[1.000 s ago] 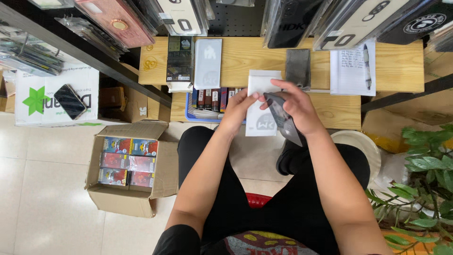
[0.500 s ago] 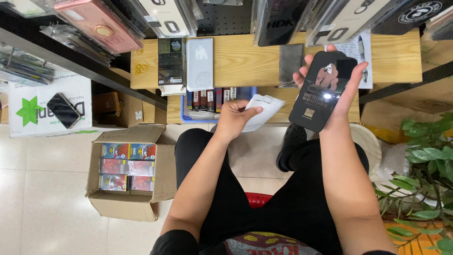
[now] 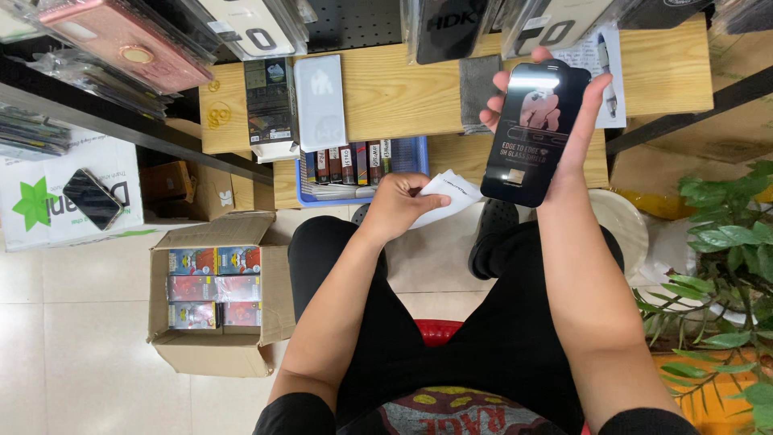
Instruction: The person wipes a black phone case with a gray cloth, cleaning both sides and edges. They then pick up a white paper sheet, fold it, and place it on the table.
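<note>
1. The black glass screen protector is up in front of me, above the wooden shelf, pinched at its edges by my right hand, fingers closed around it.
2. To handle it well, I judge I should keep my fingertips on the rim only, off the glossy face, and hold it flat so it does not flex.
3. It is a thin, dark, phone-shaped sheet with a shiny surface that catches a bright glare near the top; pale print and a faint figure show on it.
4. My left hand is lower, over my lap, clamped on a white paper sleeve.
5. Beyond sit a blue tray of small boxes and, on the floor, an open cardboard box.
</note>
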